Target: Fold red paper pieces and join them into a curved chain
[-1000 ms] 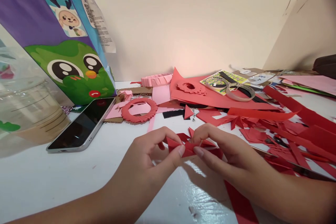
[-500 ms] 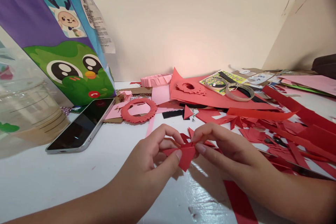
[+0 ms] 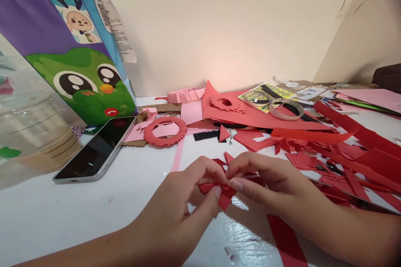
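A small folded red paper piece (image 3: pixel 227 198) is held over the white table between both hands, one pointed flap hanging down. My left hand (image 3: pixel 188 196) pinches it from the left with thumb and fingers. From the right, my right hand (image 3: pixel 269 179) grips its upper edge, fingertips close to those of the left. The fingers hide much of the paper's folds. More folded red pieces (image 3: pixel 229 157) show just behind the hands. Farther back lies a red folded-paper ring (image 3: pixel 150 133).
A phone (image 3: pixel 97 150), a plastic cup (image 3: pixel 37 133) and a tall purple and green bag (image 3: pixel 75 66) stand or lie at left. Tape rolls (image 3: pixel 285 109) rest on red sheets behind. Red scraps (image 3: pixel 338 154) cover the right side; a red strip (image 3: pixel 286 238) lies in front.
Both hands have shifted slightly, the left one a little down and to the right with the red paper. The fingertips are closer together, and the paper's flap sits lower.
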A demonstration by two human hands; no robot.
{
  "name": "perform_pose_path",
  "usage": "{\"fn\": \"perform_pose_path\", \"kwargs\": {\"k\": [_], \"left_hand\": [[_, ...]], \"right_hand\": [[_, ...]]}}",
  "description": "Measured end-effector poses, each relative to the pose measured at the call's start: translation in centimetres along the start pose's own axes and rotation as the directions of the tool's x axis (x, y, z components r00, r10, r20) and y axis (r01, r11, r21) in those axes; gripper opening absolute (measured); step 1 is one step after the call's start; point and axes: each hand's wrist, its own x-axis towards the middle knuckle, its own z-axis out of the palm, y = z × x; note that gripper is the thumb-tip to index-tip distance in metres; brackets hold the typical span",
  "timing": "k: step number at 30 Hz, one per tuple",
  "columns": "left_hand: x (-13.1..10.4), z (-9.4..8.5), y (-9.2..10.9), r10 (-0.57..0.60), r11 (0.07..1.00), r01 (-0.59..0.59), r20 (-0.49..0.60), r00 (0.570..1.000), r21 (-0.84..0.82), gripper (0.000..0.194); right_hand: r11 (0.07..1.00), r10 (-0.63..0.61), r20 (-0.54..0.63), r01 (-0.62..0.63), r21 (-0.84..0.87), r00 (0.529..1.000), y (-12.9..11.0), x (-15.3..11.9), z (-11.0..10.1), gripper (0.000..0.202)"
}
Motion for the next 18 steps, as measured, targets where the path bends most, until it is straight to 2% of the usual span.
{"fn": "perform_pose_path", "kwargs": {"k": [5,9,12,16,18], "left_hand": [[0.21,-0.12,0.18,-0.022,1.0,0.022,-0.021,1.0,-0.022,0.007],[0.37,-0.32,0.02,-0.066,0.998,0.066,0.013,0.998,0.0,0.013],[0.45,-0.31,0.04,-0.056,0.998,0.056,0.022,0.998,0.007,0.019],[0.35,-0.23,0.19,-0.03,1.0,0.03,-0.026,0.999,-0.008,0.021],[0.28,-0.24,0.26,-0.036,0.999,0.036,-0.033,0.999,-0.004,0.021]], "right_hand": [[0.995,-0.044,-0.055,0.039,-0.09,0.997,0.02,-0.15,-0.12,0.005],[0.991,-0.083,-0.061,0.076,-0.109,0.995,0.21,-0.24,-0.2,0.004],[0.986,-0.109,-0.058,0.101,-0.134,0.992,0.25,-0.24,-0.16,0.007],[0.996,-0.078,-0.051,0.075,-0.053,0.996,-0.1,-0.25,-0.09,0.004],[0.999,-0.054,-0.034,0.054,-0.006,0.998,-0.24,-0.22,-0.1,0.01]]}}
